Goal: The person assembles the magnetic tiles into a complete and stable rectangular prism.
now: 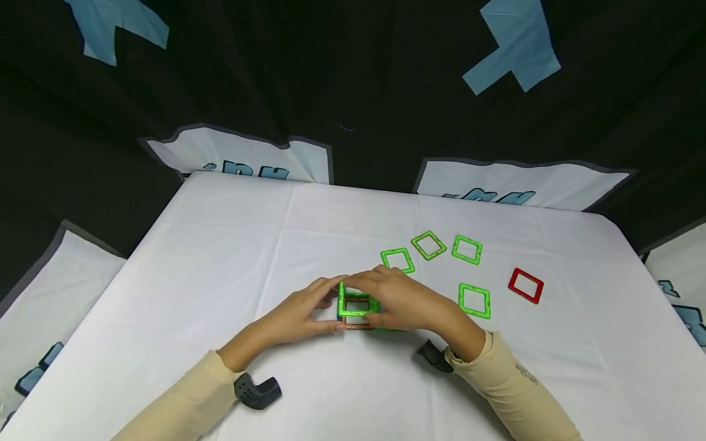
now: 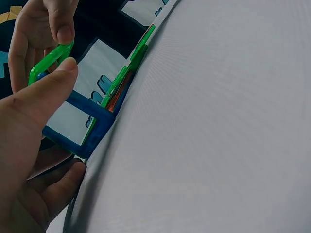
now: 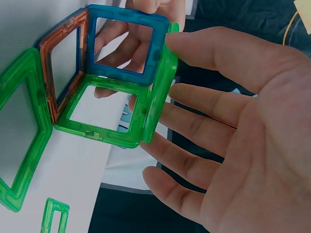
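Note:
A small box of square magnetic tiles stands on the white table between the hands. Its blue tile [image 3: 160,46], orange tile [image 3: 46,77] and green side tile [image 3: 97,137] show in the right wrist view. Another green tile [image 3: 162,87] lies across the top of the box. My right hand [image 1: 410,300] pinches this top tile between thumb and fingers. My left hand [image 1: 298,315] holds the box from the left, thumb on the near side and fingers on the far side. In the left wrist view the thumb touches near the blue side's upper edge.
Several loose green tiles [image 1: 474,288] lie flat to the right and beyond the box. Farther right lies a red tile [image 1: 529,276]. One more green tile [image 3: 34,73] sits beside the box's base. A black curtain [image 1: 375,92] hangs behind the table.

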A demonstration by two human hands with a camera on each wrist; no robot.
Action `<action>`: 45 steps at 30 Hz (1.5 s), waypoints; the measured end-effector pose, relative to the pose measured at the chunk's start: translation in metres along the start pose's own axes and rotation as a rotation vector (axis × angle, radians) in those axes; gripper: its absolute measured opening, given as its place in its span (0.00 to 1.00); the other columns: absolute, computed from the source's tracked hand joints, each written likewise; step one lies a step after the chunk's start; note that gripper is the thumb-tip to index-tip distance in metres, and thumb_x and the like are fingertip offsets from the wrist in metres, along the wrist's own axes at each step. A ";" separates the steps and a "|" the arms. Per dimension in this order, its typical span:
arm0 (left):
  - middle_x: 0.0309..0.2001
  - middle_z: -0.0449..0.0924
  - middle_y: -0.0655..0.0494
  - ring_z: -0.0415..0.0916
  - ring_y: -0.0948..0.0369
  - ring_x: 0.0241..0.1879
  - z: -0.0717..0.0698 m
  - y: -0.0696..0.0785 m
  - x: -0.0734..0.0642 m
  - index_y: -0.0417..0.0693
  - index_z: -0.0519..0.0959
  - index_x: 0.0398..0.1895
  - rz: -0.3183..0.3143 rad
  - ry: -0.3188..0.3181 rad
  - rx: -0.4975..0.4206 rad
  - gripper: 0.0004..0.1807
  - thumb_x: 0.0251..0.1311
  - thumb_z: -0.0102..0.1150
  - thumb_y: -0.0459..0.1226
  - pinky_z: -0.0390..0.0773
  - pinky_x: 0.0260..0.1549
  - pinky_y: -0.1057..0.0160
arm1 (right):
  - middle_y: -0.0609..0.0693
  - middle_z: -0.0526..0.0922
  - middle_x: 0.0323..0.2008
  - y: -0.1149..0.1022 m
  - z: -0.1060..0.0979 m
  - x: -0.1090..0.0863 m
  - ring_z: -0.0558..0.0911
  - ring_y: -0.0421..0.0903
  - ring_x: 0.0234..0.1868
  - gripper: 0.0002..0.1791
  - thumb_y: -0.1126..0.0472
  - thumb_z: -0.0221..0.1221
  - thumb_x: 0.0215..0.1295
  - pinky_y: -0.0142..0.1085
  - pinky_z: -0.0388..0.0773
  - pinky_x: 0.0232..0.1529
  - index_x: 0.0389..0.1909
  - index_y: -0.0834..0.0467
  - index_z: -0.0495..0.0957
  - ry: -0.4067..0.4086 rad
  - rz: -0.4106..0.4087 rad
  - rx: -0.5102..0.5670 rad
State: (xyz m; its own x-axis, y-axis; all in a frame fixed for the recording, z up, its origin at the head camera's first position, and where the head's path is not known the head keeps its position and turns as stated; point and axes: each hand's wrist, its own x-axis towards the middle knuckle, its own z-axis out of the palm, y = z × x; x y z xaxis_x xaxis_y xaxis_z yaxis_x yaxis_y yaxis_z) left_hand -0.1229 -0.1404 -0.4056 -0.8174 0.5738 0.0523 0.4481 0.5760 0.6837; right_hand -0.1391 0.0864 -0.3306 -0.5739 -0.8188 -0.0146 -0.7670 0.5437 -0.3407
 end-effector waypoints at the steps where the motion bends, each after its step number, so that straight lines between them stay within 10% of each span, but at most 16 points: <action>1: 0.59 0.66 0.56 0.75 0.60 0.50 0.000 0.000 0.000 0.58 0.52 0.69 -0.002 -0.001 0.000 0.44 0.52 0.58 0.57 0.76 0.50 0.59 | 0.51 0.73 0.58 0.000 0.000 0.000 0.71 0.49 0.55 0.32 0.57 0.64 0.53 0.46 0.72 0.51 0.61 0.56 0.68 -0.002 0.002 -0.001; 11: 0.61 0.64 0.47 0.68 0.55 0.58 0.000 0.002 0.001 0.52 0.43 0.71 0.013 -0.004 -0.190 0.44 0.58 0.57 0.48 0.74 0.54 0.65 | 0.50 0.73 0.58 0.001 0.001 0.000 0.71 0.48 0.54 0.30 0.56 0.63 0.54 0.44 0.73 0.52 0.59 0.57 0.69 -0.001 -0.007 -0.022; 28: 0.60 0.66 0.51 0.73 0.57 0.54 0.000 0.002 0.002 0.58 0.54 0.65 -0.019 -0.001 -0.153 0.35 0.56 0.56 0.52 0.75 0.53 0.64 | 0.56 0.69 0.61 0.052 -0.022 -0.004 0.66 0.54 0.63 0.27 0.61 0.57 0.61 0.49 0.64 0.64 0.61 0.60 0.66 0.117 0.237 0.093; 45: 0.58 0.68 0.52 0.72 0.57 0.55 0.002 0.000 0.003 0.56 0.54 0.64 0.005 0.008 -0.139 0.35 0.57 0.56 0.51 0.75 0.53 0.65 | 0.58 0.66 0.63 0.090 0.002 0.007 0.65 0.55 0.64 0.29 0.63 0.57 0.61 0.49 0.61 0.66 0.63 0.62 0.63 0.076 0.417 -0.030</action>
State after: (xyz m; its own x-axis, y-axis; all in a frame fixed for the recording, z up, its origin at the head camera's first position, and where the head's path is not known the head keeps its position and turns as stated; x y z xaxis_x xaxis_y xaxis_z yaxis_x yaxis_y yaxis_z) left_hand -0.1249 -0.1372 -0.4067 -0.8182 0.5716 0.0617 0.3987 0.4867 0.7773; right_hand -0.2114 0.1289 -0.3633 -0.8552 -0.5126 -0.0761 -0.4723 0.8314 -0.2928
